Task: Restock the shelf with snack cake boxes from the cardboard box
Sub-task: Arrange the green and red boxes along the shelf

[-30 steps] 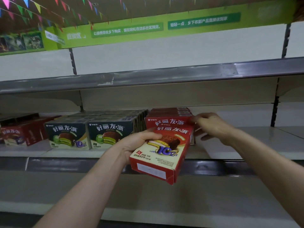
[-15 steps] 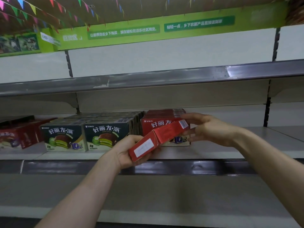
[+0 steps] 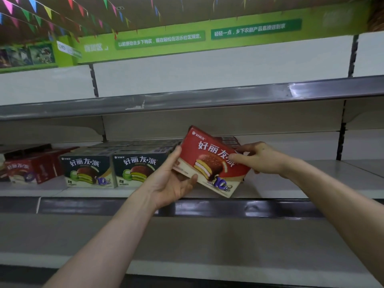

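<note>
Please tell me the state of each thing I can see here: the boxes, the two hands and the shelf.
Red box: closed, tilted, held in the air in front of the shelf.
Left hand: holds the red box's left end.
Right hand: grips its right end.
Green boxes: closed, upright, side by side.
Red boxes at far left: closed, on the shelf.
Shelf: bare at right.

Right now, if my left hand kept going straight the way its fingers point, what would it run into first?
Probably the red box that the left hand already grips; its fingers point up and right against it. Beyond that, likely the red boxes stacked behind, though depth is unclear.
</note>
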Tool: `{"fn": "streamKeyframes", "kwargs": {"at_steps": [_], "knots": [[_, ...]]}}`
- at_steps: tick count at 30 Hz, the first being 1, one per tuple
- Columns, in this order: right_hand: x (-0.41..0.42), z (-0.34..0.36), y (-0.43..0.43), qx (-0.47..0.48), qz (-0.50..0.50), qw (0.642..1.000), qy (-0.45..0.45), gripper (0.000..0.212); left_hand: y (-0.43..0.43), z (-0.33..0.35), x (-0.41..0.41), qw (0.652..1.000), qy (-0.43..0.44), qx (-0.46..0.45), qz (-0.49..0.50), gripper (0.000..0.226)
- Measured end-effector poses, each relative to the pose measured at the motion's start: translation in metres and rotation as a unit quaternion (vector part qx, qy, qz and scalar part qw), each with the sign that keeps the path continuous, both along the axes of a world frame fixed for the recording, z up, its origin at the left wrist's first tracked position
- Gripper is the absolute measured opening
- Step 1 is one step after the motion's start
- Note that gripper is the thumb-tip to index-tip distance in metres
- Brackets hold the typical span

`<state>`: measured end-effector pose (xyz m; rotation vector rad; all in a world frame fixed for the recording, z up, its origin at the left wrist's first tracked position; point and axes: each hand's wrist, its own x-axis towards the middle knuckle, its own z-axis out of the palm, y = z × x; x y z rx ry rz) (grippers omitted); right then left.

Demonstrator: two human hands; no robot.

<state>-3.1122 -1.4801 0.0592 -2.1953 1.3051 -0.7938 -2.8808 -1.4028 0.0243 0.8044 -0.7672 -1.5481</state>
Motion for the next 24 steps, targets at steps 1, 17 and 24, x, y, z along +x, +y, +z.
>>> {"fn": "streamKeyframes", "kwargs": {"at_steps": [1, 17, 24], "knots": [[-0.001, 0.000, -0.001, -0.003, -0.006, 1.000, 0.003, 0.051, -0.001, 0.000, -0.001, 1.000, -0.017, -0.004, 0.023, 0.051], [0.016, 0.001, -0.001, -0.109, -0.024, 0.992, 0.052, 0.035, -0.013, 0.006, -0.012, 0.904, -0.380, 0.045, 0.192, 0.039], [0.023, -0.006, -0.005, -0.111, -0.103, 0.987, 0.048, 0.058, -0.028, 0.005, -0.023, 0.768, -0.594, -0.040, 0.237, 0.099]]}}
